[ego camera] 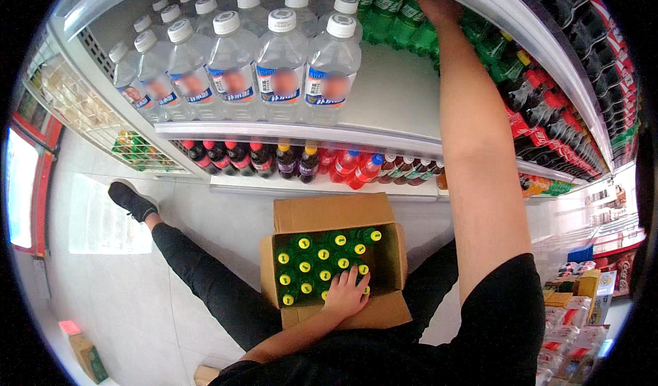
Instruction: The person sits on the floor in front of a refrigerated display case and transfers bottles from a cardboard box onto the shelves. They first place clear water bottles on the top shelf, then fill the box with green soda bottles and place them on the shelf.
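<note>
My left hand point(345, 293) lies over the yellow-capped green bottles point(324, 265) in an open cardboard box point(334, 212). Its fingers are spread among the caps, and no bottle is lifted. The box stands on the floor between my legs, with a gap in the rows at its right side. My right arm stretches up into the shelf, where my right hand point(437, 6) is among green plastic bottles point(389, 5). Its fingers touch or nearly touch them, and its grip is partly hidden by the shelf's front edge and shadow.
Clear bottles with white caps point(281, 67) fill the shelf's left side. Dark cola bottles point(545, 98) stand to the right. Beneath the shelf's front rail point(303, 132), a lower row of mixed drinks point(308, 162) shows. A wire rack point(103, 113) is at left; stacked packs point(570, 324) stand at right.
</note>
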